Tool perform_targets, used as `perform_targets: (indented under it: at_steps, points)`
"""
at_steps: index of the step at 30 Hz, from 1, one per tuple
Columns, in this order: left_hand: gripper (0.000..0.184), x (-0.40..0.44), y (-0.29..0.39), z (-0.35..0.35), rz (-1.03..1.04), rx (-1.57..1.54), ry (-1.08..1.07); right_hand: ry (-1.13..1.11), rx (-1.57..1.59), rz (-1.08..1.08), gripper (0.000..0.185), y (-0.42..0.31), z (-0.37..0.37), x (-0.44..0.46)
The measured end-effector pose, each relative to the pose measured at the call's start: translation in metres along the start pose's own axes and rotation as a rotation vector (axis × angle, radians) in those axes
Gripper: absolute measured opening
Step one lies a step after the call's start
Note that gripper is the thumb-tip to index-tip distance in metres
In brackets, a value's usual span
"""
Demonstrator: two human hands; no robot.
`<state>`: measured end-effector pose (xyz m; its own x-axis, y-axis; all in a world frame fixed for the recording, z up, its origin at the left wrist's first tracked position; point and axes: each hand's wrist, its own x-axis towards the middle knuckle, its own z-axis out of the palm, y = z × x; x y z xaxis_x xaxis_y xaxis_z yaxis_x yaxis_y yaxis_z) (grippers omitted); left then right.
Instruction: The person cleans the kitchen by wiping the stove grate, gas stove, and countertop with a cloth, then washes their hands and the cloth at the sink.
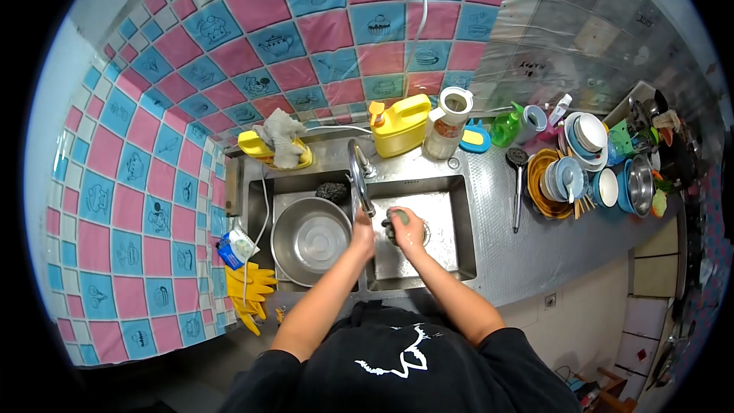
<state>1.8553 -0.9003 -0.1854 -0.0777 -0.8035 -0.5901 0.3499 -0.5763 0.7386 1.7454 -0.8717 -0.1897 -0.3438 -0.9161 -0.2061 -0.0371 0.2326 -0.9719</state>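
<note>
My right hand (410,232) is over the right basin (451,251) of a double steel sink, its fingers closed round a small dark grey-green pad (390,226) whose kind I cannot make out. My left hand (363,235) is at the divider between the basins, right under the curved tap (357,176). The spout partly covers its fingers, so whether they hold or touch anything is hidden. In the left basin sits a large round steel pot (306,237). Behind it lies a dark scouring ball (331,192).
Behind the sink stand a yellow pump jug (401,126), a white-lidded container (449,124) and a grey cloth (283,138). Yellow gloves (248,291) hang at the left edge. To the right lie a long-handled brush (518,187) and stacked bowls (544,183).
</note>
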Motion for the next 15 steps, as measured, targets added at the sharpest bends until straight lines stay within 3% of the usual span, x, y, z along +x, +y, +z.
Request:
perform_targets:
  at_steps: [1, 3, 4, 7, 9, 11, 12, 15]
  points:
    - [0.049, -0.012, -0.005, 0.012, -0.208, -0.17, -0.037, 0.02, 0.009, -0.225, 0.013, -0.011, 0.002, -0.008]
    - [0.041, -0.025, -0.006, 0.025, -0.395, -0.412, -0.108, 0.053, -0.313, -0.449, 0.016, -0.021, -0.002, -0.013]
    - [0.043, -0.017, -0.02, 0.021, -0.344, -0.48, -0.245, 0.036, -0.352, -0.492, 0.02, -0.027, -0.008, -0.013]
    - [0.046, -0.034, -0.02, 0.048, -0.288, -0.378, -0.146, 0.043, -0.36, -0.564, 0.019, -0.023, -0.021, -0.001]
    - [0.043, -0.047, -0.002, 0.065, -0.315, -0.402, -0.157, 0.032, -0.38, -0.579, 0.024, -0.034, -0.03, 0.007]
    - [0.046, -0.061, 0.016, 0.082, -0.299, -0.351, -0.16, -0.038, -0.23, -0.322, 0.034, -0.046, -0.036, 0.013]
    - [0.046, -0.059, 0.018, 0.084, -0.29, -0.324, -0.207, -0.03, -0.176, -0.309, 0.038, -0.055, -0.039, 0.014]
    - [0.044, -0.061, 0.037, 0.092, -0.149, -0.232, -0.324, -0.132, -0.02, -0.281, 0.032, -0.069, -0.048, 0.028]
